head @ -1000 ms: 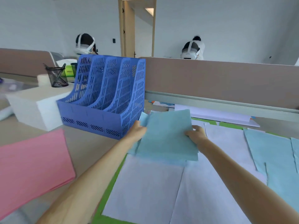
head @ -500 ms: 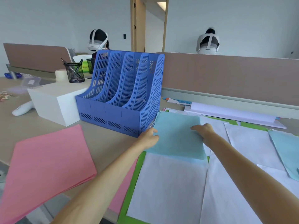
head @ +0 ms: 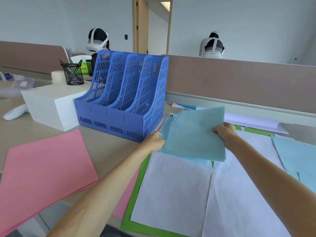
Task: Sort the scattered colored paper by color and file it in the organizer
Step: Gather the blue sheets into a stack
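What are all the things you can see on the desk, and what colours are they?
file organizer: one, blue, four slots that look empty, middle of the desk
light blue paper stack: one, held up right of the organizer
pink paper: one pile, near left
white sheets: several, near right, lying on green paper
green paper: some, edges peeking out under the white sheets
more light blue paper: a few sheets, far right
white box: one, left of the organizer
pen cup: one, black mesh, behind the white box
people in headsets: two, behind the brown divider
left hand: holds the stack's left edge
right hand: holds its right edge
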A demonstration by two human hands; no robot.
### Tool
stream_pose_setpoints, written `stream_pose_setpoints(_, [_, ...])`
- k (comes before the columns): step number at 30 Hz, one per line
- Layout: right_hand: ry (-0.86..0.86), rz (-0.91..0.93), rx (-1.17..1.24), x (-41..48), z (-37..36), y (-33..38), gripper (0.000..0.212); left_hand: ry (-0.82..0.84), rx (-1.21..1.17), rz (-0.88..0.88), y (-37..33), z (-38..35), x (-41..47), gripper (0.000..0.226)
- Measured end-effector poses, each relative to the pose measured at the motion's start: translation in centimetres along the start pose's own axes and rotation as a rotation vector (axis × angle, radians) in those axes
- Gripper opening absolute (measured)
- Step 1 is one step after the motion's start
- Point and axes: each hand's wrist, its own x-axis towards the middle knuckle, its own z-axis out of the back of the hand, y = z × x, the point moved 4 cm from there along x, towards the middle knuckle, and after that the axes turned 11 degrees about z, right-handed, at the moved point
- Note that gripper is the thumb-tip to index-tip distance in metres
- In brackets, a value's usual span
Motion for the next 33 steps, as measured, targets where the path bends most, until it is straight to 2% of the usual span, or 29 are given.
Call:
stream_pose_setpoints(4, [-0.018,-0.038,0.062,0.3,2.3,-0.6,0.025,-0.019,-0.027,0.015,0.0,0.2,-0.2,0.05])
stream_pose_setpoints(7, [-0.017,-0.09,0.096,0.0,2.6,-1.1,0.021,-0.026,-0.021,0.026,-0.3,-0.1,-0.2,0.05])
stream_pose_setpoints(10, [0.014,-0.138,0.1,-0.3,1.4,-2.1,0.02,-0.009,-0.013,0.025,-0.2,-0.4,-0.1,0.05])
stream_pose_setpoints(14, [0.02,-0.144,-0.012,0.1,-0.6,-2.6,0.012,0.003,-0.068,0.039,0.3,-0.1,0.1,0.05])
stream_pose_setpoints(17, [0.022,-0.134,-0.034,0.9,-2.2,-2.7,0.02,0.008,-0.134,0.033,0.6,0.2,0.2,0.047])
stream_pose_setpoints(20, [0.052,-0.123,-0.039,1.6,-3.6,-2.4,0.009,0.013,-0.144,0.009,0.9,0.3,0.4,0.044])
stream_pose_setpoints(24, [0.107,-0.145,-0.082,2.1,-4.4,-2.6,0.026,0.015,-0.16,-0.006,0.8,0.4,0.6,0.044])
stream_pose_setpoints(33, [0.165,-0.105,-0.227,3.7,-5.8,-2.1,0.028,0.034,-0.176,-0.005,0.6,0.3,0.5,0.041])
